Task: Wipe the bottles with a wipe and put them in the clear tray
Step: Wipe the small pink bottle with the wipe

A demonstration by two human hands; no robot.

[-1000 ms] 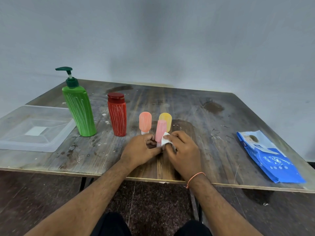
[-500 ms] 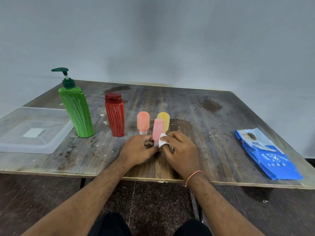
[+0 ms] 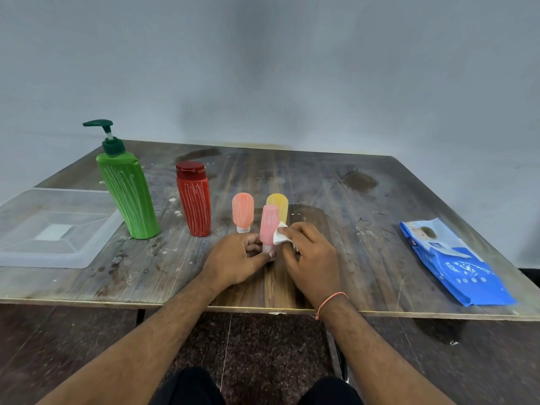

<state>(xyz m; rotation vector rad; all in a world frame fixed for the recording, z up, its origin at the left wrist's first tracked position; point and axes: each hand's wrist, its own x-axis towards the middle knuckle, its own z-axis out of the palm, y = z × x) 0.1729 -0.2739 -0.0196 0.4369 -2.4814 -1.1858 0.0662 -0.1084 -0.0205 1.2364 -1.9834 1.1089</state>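
Head view, left hand (image 3: 233, 260) fingers pinching pink bottle (image 3: 268, 225) base, right hand (image 3: 311, 252) fingers clamped on wipe (image 3: 280, 237)

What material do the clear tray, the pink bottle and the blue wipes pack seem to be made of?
Clear tray: likely thin rigid plastic, glossy; the table shows through it.
Pink bottle: probably soft matte plastic or silicone; slightly translucent, rounded, no sharp glare. Left hand holds its base; right hand presses a white wipe against it.
Blue wipes pack: looks like flexible plastic film, shiny and creased.
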